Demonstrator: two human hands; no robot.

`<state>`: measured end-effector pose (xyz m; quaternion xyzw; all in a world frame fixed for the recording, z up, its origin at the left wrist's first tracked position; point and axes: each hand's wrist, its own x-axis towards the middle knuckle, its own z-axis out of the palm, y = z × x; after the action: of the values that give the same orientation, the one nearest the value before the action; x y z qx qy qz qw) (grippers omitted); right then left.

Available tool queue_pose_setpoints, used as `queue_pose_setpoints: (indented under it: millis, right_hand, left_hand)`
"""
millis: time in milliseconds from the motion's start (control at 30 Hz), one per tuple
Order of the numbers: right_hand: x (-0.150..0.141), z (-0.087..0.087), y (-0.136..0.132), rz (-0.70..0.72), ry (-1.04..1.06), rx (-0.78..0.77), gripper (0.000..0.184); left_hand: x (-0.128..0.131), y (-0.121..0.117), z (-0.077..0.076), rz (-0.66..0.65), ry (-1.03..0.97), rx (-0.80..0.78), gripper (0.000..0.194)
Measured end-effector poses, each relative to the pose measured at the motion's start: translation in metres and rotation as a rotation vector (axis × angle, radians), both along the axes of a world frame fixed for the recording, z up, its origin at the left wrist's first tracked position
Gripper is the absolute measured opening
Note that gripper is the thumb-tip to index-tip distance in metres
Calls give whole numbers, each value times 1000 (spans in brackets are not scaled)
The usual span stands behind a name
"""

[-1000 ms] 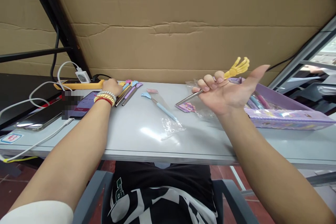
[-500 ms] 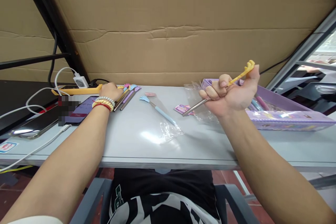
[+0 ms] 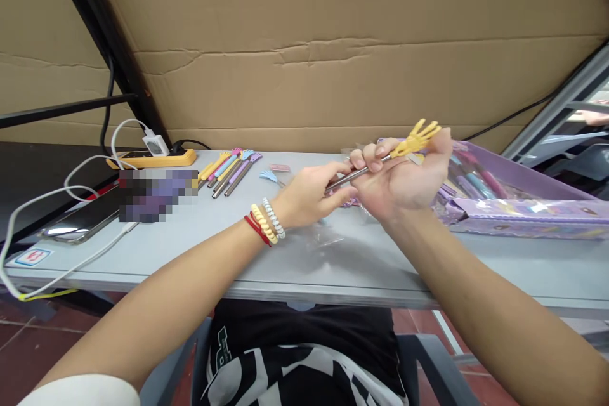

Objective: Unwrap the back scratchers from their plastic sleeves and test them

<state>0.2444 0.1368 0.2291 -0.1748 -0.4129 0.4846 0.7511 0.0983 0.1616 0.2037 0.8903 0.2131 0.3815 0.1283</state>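
Observation:
My right hand is closed around a small back scratcher with a yellow hand-shaped head and a metal shaft, held above the grey table. My left hand, with bead bracelets at the wrist, pinches the lower metal end of the same scratcher. Below the hands lie a clear plastic sleeve and pink label cards, mostly hidden. A blue-headed scratcher lies just left of my left hand.
A row of several coloured scratchers lies at the back left. A purple box of more stands at the right. A yellow power strip with charger, white cables and a phone fill the left. Cardboard lines the back.
My left hand left the row of scratchers at the back left and came across to grip the metal end of the yellow scratcher. My right hand lowered slightly.

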Motion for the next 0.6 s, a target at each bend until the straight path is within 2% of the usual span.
queue_pose_setpoints:
  millis: [133,233,267,367,400,467,600]
  right_hand:
    - [-10,-1,0,17,-119,-70,64]
    - [-10,-5,4,41,-197,-157,59]
    - [-8,-6,6,37,-215,-178,59]
    - [-1,-7,9,-9,-253,-189,64]
    - [2,-7,9,-24,-262,-181,66]
    - [6,-4,8,-46,-273,-168,69]
    - [10,1,4,-49,-290,-162,72]
  left_hand:
    - [0,-2,-1,167,57,60,30]
    - [-14,7,9,269,128,90,33]
    - [-22,12,14,329,128,85,34]
    - [-55,37,27,652,126,77,31]
    - [-68,47,30,768,191,47,31]
    - [-93,65,29,965,348,-125,33]
    - [-120,89,14,1208,450,-299,40]
